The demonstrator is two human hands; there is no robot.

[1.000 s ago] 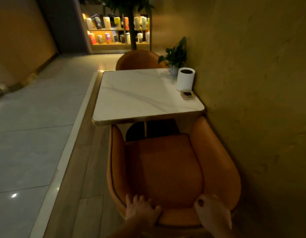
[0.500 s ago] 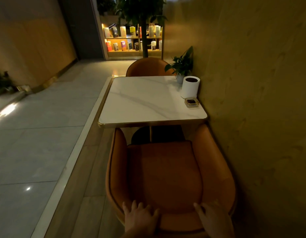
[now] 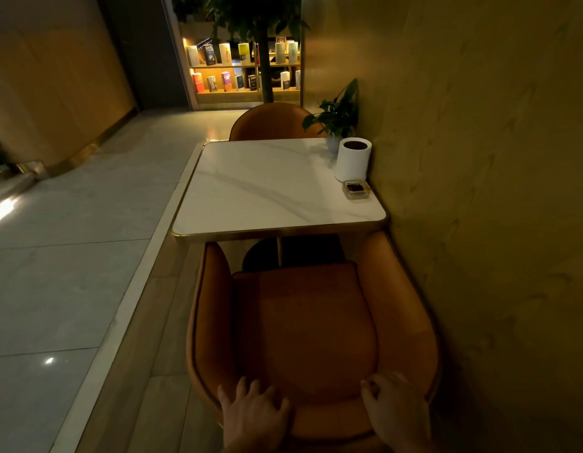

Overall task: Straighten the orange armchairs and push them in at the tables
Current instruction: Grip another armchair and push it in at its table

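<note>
We see a textured yellow wall (image 3: 496,158) filling the frame's right. Pale tiled floor (image 3: 71,256) lies at left; a lit bookshelf (image 3: 241,70) glows at upper centre.

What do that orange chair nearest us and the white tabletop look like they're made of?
The near armchair: probably leather or faux leather, smooth with a soft sheen and dark piping along its edges. The tabletop: looks like polished white marble or a marble-look slab, given the grey veins; its rim seems brass-coloured metal, glinting.
</note>
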